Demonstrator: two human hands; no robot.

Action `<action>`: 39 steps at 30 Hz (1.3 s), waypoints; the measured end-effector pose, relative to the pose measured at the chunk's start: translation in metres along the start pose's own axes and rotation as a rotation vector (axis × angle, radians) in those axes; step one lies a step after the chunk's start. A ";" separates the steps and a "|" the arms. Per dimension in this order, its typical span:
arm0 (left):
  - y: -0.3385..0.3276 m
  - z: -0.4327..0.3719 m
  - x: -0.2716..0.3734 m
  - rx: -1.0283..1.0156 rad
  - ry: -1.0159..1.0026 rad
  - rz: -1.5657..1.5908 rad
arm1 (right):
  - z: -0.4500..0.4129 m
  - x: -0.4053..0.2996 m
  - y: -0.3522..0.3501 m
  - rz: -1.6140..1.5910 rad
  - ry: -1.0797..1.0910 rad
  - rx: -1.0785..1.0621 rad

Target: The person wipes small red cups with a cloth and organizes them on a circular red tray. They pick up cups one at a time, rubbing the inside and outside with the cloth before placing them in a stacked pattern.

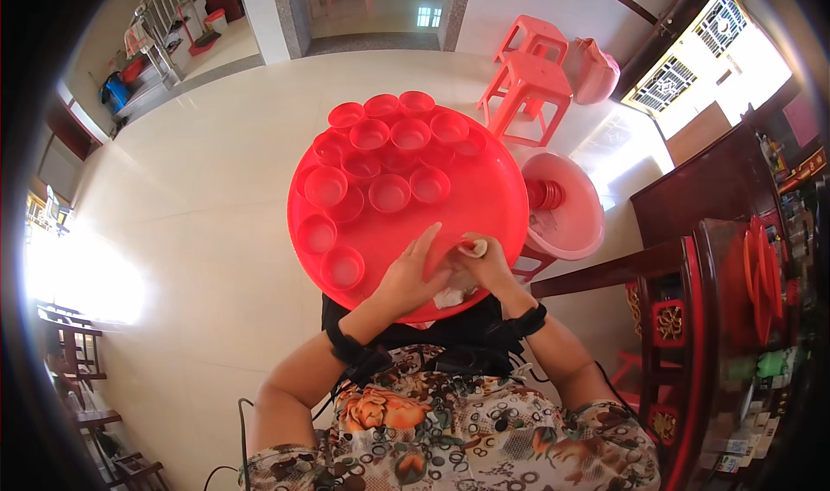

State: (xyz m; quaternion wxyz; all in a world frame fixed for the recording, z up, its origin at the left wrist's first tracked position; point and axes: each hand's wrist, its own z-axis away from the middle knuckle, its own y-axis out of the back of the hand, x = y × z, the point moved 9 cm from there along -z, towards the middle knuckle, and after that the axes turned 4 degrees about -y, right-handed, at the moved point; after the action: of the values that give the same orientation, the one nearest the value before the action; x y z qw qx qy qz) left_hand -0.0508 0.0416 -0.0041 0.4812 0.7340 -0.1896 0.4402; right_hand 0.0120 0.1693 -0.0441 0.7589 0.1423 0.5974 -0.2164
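A red round plastic table top [480, 199] lies before me, its left and far parts bearing several small red plastic cups [390, 193], some stacked on others. Near the close edge, my left hand [408, 280] holds a translucent reddish cup [444, 254], blurred, with thumb and fingers spread round it. My right hand [486, 264] grips a whitish cloth or tissue [478, 249] at the cup's right side. A crumpled white tissue [449, 298] lies on the table below the hands.
Right of the table stands a pink plastic basin [583, 212] with a row of stacked red cups [550, 195] inside. Beyond it are red plastic stools [535, 79] and a pink bag [596, 73]. Dark wooden furniture [674, 199] reaches in from the right.
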 end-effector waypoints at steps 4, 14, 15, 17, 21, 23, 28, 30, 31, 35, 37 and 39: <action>0.007 0.007 0.018 0.220 -0.191 0.130 | -0.006 0.020 0.003 -0.055 -0.154 -0.048; -0.027 0.012 0.003 -0.606 0.373 -0.182 | 0.017 -0.007 -0.029 1.026 0.491 -0.069; -0.031 0.016 -0.004 -0.605 0.376 -0.181 | 0.017 -0.012 -0.029 0.988 0.454 -0.081; 0.006 0.009 0.039 0.109 -0.290 -0.503 | 0.015 -0.026 -0.030 1.020 0.348 -0.113; -0.012 0.026 0.082 0.025 -0.638 -0.546 | -0.008 0.003 0.007 0.714 0.148 -0.084; -0.057 0.026 0.039 -0.503 -0.447 -0.853 | -0.011 0.025 0.023 0.554 -0.038 -0.081; -0.039 0.018 0.003 -0.243 -0.387 -0.636 | -0.014 0.017 0.021 0.323 0.087 -0.044; -0.031 0.011 -0.007 -0.154 -0.292 -0.463 | -0.018 0.009 0.030 0.173 0.113 0.020; -0.022 0.007 -0.017 -0.070 -0.140 -0.153 | -0.019 -0.002 0.034 0.020 0.141 0.077; -0.027 0.004 -0.063 0.082 0.218 0.478 | 0.004 -0.062 -0.002 0.079 0.402 0.054; -0.046 -0.002 -0.088 0.073 0.304 0.673 | 0.027 -0.089 -0.038 0.492 0.813 0.008; -0.058 0.001 -0.101 0.069 0.400 0.866 | 0.045 -0.088 -0.067 0.908 0.828 -0.065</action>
State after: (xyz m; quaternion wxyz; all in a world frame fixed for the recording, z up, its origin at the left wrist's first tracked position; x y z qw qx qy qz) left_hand -0.0640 0.0533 -0.1189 0.2558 0.5041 -0.3670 0.7388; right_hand 0.0002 0.1040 0.0552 0.4840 0.4319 0.7286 0.2201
